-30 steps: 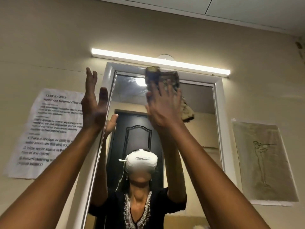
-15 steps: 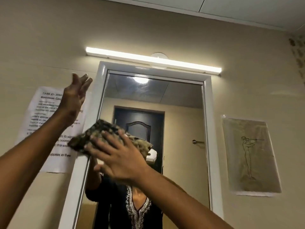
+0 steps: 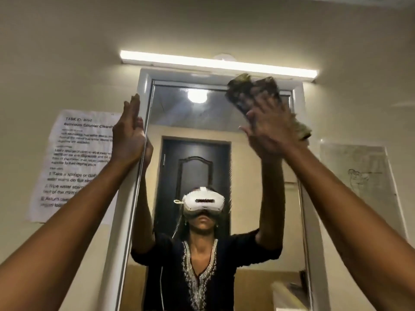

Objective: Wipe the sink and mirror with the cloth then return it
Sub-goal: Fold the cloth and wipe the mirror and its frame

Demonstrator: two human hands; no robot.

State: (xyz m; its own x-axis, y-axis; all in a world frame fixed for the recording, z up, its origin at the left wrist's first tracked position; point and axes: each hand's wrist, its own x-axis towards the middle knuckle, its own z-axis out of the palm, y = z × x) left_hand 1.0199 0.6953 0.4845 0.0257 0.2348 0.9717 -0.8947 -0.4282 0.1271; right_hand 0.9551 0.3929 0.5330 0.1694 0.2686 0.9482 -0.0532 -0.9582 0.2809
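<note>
Your right hand pressed the cloth flat against the mirror, fingers spread over it rather than curled round it, up at the top right corner of the glass just under the frame and the light bar. The cloth lay bunched, its long axis slanting from the upper left down to the lower right, one tail poking out past your wrist toward the right edge. Your left hand was open and empty, palm flat on the left side of the frame, well apart from the cloth, likely bracing. So the cloth was at the far right top, and nearly all the glass lay down and to the left of it; you probably needed a sweep leftward or down, done by the right hand since it was the one on the cloth. Sink was not in view, so you couldn't tell its state. Return of cloth not yet done.
</note>
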